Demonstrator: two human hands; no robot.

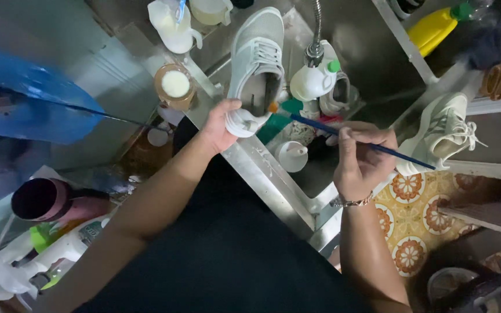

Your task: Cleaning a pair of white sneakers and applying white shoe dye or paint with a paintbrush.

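Firmly gripped, a pale sneaker meets a thin blue brush.
Left hand clasps its stiffer heel; right hand pinches the brush handle; light, soft, probably slippery upper.

The person wore a dark, black-looking top that left both forearms bare to the hands. A thin metal chain bracelet circled the right wrist; the left wrist carried nothing.
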